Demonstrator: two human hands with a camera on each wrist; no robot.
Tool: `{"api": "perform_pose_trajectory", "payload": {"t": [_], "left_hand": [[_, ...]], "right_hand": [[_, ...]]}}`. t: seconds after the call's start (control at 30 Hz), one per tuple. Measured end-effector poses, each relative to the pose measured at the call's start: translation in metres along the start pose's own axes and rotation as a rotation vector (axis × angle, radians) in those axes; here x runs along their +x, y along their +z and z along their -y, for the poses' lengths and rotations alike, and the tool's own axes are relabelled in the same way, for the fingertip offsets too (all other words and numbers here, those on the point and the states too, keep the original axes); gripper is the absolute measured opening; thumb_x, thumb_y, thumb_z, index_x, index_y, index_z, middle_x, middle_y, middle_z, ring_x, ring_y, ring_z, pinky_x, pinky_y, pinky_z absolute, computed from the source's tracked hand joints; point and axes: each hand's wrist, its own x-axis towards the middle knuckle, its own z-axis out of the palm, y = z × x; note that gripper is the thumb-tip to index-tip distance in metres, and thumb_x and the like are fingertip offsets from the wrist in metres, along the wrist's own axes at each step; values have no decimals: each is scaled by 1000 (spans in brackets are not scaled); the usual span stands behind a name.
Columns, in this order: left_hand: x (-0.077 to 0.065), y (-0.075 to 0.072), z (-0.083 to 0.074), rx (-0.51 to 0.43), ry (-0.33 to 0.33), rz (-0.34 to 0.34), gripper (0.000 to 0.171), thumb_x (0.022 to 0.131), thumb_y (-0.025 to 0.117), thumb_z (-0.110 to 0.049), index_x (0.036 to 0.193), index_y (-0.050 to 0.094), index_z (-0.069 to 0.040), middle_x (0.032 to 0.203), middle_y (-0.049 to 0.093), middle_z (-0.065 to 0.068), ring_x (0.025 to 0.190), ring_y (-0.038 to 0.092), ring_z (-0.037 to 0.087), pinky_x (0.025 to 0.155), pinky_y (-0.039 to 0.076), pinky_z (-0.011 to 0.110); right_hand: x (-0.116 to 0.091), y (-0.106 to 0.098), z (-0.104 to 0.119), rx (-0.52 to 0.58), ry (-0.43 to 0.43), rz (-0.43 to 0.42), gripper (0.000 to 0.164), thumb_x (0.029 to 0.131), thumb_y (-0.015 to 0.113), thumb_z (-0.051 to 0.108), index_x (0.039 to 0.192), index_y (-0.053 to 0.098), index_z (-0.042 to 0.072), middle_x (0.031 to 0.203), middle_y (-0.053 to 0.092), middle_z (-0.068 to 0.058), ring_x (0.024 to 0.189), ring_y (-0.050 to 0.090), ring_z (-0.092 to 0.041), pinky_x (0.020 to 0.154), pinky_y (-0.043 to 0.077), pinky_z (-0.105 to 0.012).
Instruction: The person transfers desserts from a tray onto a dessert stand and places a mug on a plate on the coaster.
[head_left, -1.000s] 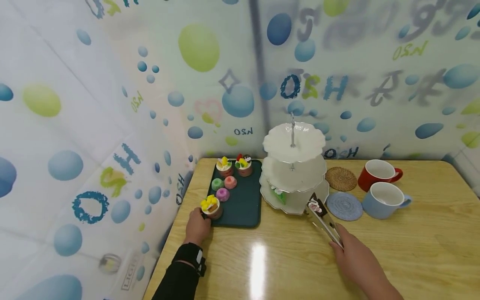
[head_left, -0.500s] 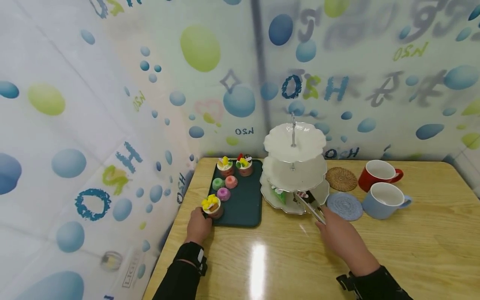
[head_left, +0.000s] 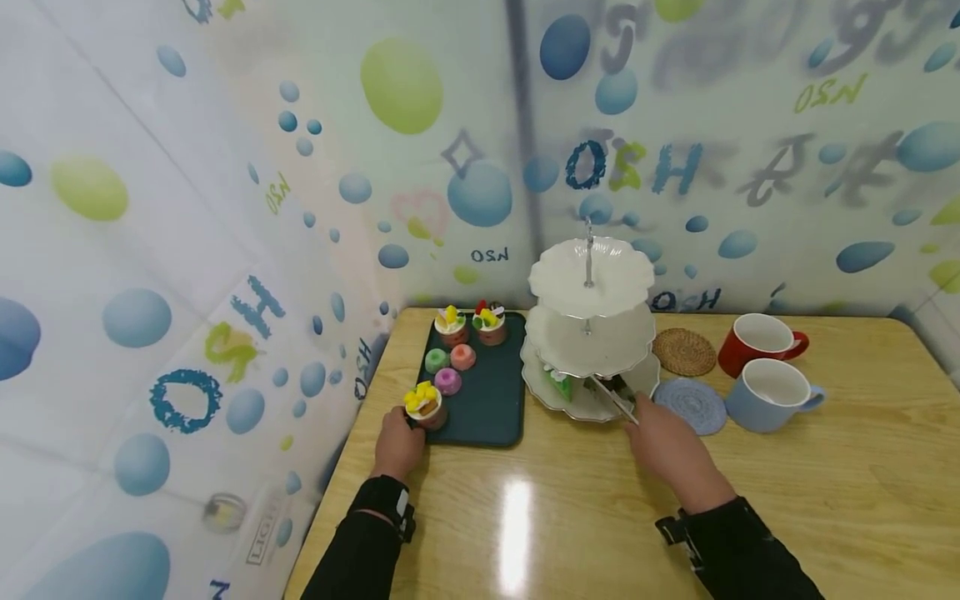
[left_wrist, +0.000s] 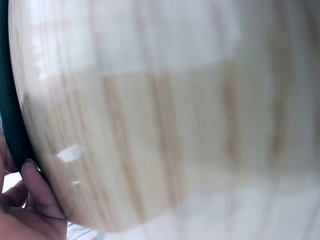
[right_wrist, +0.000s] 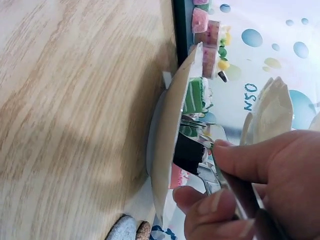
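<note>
Holding one dark cake slice [right_wrist: 189, 154] in tongs [head_left: 615, 402] at a three-tiered stand [head_left: 592, 343]

At the near side of a wooden surface [head_left: 588, 508], two bare hands work apart. The left grip [head_left: 397, 443] pinches the near-left corner of one dark green tray [head_left: 487, 412]. The right grip [head_left: 667, 442] is curled around the single pair of tongs, whose metal arms are drawn close with the slice between them, at the stand's lowest plate; whether the slice rests there cannot be told.

The tray carries three cupcakes: a yellow-topped cupcake [head_left: 426, 406] just beside the left grip, and a far pair [head_left: 452, 327], side by side. Between them cluster three small round sweets [head_left: 447, 381], one purple, one pink, one green. Right of the tray, the white stand bears one green cake slice [head_left: 559, 386] on its lowest plate, left of the tongs. Farther right are two round coasters, a blue coaster [head_left: 690, 406] nearer and a brown coaster [head_left: 684, 352] beyond, then two mugs, a light blue mug [head_left: 756, 410] in front of a red mug [head_left: 737, 358]. Behind them hangs a patterned wall covering [head_left: 405, 87].
</note>
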Motion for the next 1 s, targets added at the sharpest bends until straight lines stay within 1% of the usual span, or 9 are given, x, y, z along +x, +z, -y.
{"api": "perform_pose_trajectory", "payload": {"t": [0.07, 0.23, 0.4, 0.6, 0.77, 0.87, 1.0], "left_hand": [[0, 0, -1, 0, -5, 0, 51, 89, 56, -13, 134, 40, 3, 128, 47, 22, 119, 49, 33, 101, 38, 51], [-1, 1, -2, -4, -13, 1, 51, 88, 57, -13, 134, 40, 3, 129, 47, 22, 120, 48, 33, 101, 38, 50], [0, 1, -3, 2, 1, -4, 52, 88, 56, -13, 135, 40, 3, 129, 47, 22, 119, 49, 34, 101, 38, 50], [0, 0, -3, 23, 4, 2, 52, 89, 55, -13, 135, 39, 3, 128, 47, 23, 118, 49, 34, 100, 39, 51], [-3, -1, -5, 30, 4, 0, 51, 89, 55, -12, 135, 40, 4, 128, 47, 23, 117, 50, 34, 100, 39, 51], [-4, -1, -5, 28, 5, -4, 51, 88, 56, -12, 134, 40, 4, 128, 47, 23, 118, 50, 34, 100, 39, 50], [-1, 1, -2, 15, -7, -4, 52, 88, 56, -12, 135, 40, 4, 129, 47, 22, 119, 49, 34, 101, 38, 51]], "right_hand": [[3, 4, -2, -9, -15, -5, 48, 92, 60, 18, 124, 41, -14, 103, 61, -25, 89, 62, -38, 65, 50, -47], [7, 16, -7, -23, -29, -14, 49, 92, 59, 17, 124, 41, -15, 103, 60, -23, 89, 62, -37, 66, 50, -46], [10, 18, -8, -28, -14, -24, 53, 93, 58, 18, 127, 38, -16, 106, 59, -26, 92, 61, -38, 69, 50, -48], [13, 15, -6, 10, 34, 25, 60, 93, 58, 21, 130, 32, -19, 109, 56, -31, 95, 60, -41, 70, 50, -48], [14, 18, -7, 58, 82, 44, 65, 94, 57, 25, 132, 29, -18, 114, 54, -33, 99, 59, -43, 71, 50, -49], [12, 19, -9, 73, 77, 28, 68, 94, 57, 29, 133, 28, -18, 117, 53, -35, 103, 57, -45, 73, 49, -51], [2, 18, -11, 122, 43, -35, 68, 92, 59, 30, 136, 30, -14, 122, 51, -35, 108, 54, -48, 78, 47, -55]]}}
